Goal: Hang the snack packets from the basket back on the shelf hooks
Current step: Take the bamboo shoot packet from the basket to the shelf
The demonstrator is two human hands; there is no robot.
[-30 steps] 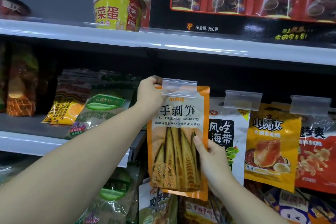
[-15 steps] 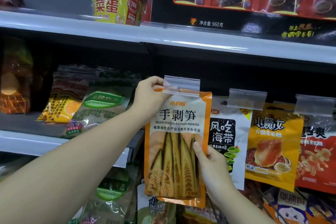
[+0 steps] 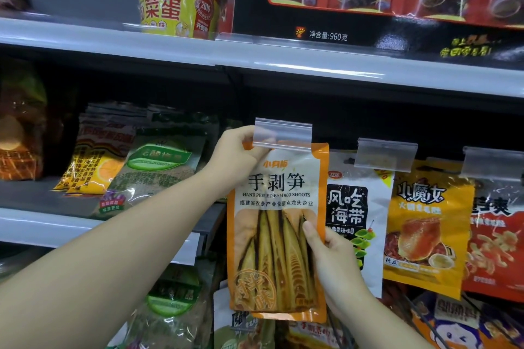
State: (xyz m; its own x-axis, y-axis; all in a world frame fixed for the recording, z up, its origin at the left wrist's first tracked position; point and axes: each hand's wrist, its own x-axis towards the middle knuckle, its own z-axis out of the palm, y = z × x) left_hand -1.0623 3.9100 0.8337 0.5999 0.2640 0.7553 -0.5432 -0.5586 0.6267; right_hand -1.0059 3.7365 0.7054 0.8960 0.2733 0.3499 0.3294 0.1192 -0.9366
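Observation:
An orange bamboo-shoot packet [image 3: 276,224] hangs upright in front of the shelf hooks, its top edge tucked behind a clear plastic tag holder [image 3: 283,133]. My left hand [image 3: 236,151] pinches the packet's top left corner beside that holder. My right hand [image 3: 330,255] grips the packet's right edge low down, thumb on its front. The hook itself is hidden behind the holder and packet. The basket is out of view.
To the right hang a white seaweed packet [image 3: 360,207], a yellow packet [image 3: 428,224] and a red packet [image 3: 496,238], each under a clear tag holder. Green and yellow bags [image 3: 153,167] lie on the left shelf. A yellow cup [image 3: 178,0] and red boxes stand above.
The packet and both hands have kept their grip and place at the hook; the view has only shifted slightly, with the packet sitting a little lower in frame.

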